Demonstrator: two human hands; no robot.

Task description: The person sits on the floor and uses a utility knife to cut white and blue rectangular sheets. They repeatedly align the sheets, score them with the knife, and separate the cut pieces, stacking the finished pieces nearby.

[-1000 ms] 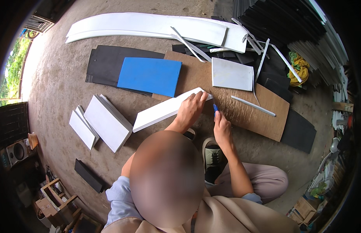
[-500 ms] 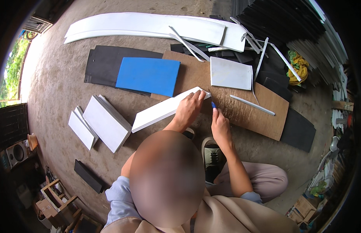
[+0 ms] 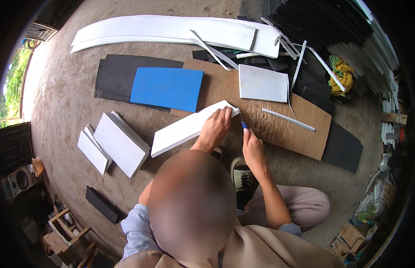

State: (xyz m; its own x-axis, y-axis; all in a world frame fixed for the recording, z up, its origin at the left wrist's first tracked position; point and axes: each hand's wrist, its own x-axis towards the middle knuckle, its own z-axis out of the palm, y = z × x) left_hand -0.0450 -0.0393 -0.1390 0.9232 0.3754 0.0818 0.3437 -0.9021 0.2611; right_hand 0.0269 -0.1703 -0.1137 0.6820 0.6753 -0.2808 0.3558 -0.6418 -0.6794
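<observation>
A long white board [image 3: 180, 131] lies aslant in front of me, its far right end resting over a brown wooden sheet [image 3: 301, 136]. My left hand [image 3: 213, 128] grips this board near that end, fingers bent over its top. In my right hand [image 3: 254, 151] is a slim blue-handled knife [image 3: 244, 125], held with thumb and fingers along the handle. Its thin tip points at the board's right corner; whether it touches is too small to tell.
A blue panel [image 3: 167, 89] and a white panel [image 3: 263, 83] lie on the wooden sheet. Stacked white boards [image 3: 120, 142] lean at the left. Long white sheets [image 3: 163, 31] stretch across the back. A loose white strip [image 3: 288, 119] lies right of the knife.
The knife in my right hand has drawn back slightly toward me from the board's corner, and more of its tip shows. My left hand keeps its place on the board. The view has shifted a little.
</observation>
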